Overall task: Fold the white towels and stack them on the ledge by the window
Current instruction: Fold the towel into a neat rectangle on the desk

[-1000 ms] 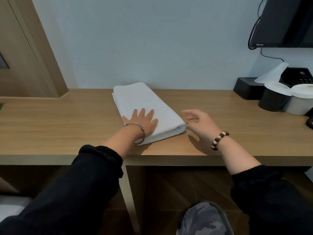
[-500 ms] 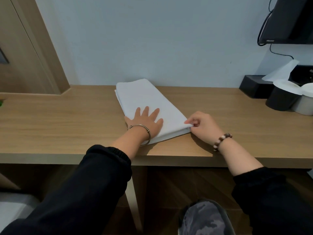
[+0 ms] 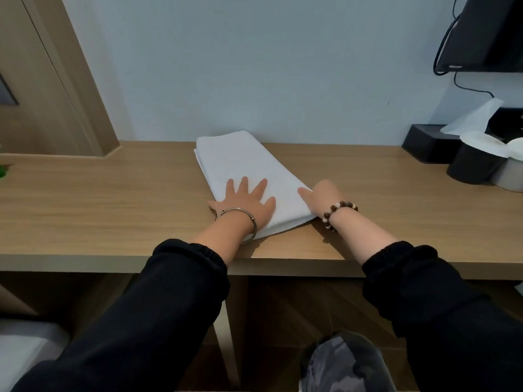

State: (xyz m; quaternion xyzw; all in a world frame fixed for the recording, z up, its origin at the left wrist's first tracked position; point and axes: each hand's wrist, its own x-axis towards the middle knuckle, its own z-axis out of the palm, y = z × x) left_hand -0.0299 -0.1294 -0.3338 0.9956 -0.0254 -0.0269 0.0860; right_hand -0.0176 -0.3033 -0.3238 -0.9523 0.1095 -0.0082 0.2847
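A white towel point(image 3: 243, 162), folded into a long strip, lies slanted on the wooden desk point(image 3: 113, 199) with its far end near the wall. My left hand point(image 3: 246, 202) presses flat on the towel's near end, fingers spread. At the near right corner of the towel is my right hand point(image 3: 322, 198). Its thumb lies on top of the cloth, and its fingers are hidden at the edge, holding that corner.
A black tissue box point(image 3: 424, 145), a black cup point(image 3: 472, 165) and a pale cup point(image 3: 509, 176) stand at the desk's far right, under a wall-mounted screen point(image 3: 486, 32). A wooden panel point(image 3: 42, 94) rises at the left. The desk's front edge runs just under my forearms.
My right hand came in from the right, took the towel's near right corner and shifted a little further onto it. The left hand has stayed flat on the towel.
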